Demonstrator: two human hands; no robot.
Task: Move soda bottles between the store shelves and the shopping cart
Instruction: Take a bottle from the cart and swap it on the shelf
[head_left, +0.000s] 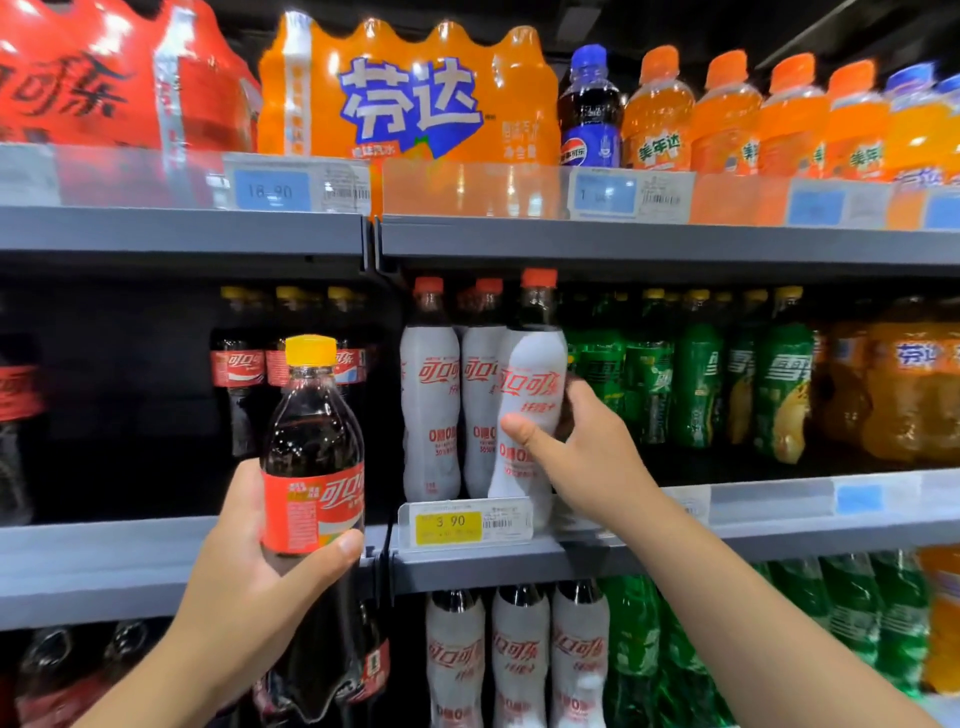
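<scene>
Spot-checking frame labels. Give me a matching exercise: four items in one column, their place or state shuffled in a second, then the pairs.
Things:
1. yellow-capped cola bottle
2. tilted white-sleeved bottle
3. blue-capped bottle
4. yellow price tag

Places or states:
A. stands on the top shelf beside orange bottles
B. held by the left hand, in front of the shelves
C. clipped to the front edge of the middle shelf
D. gripped by the right hand at the shelf front

Pairs: 1-B, 2-D, 3-A, 4-C.
</scene>
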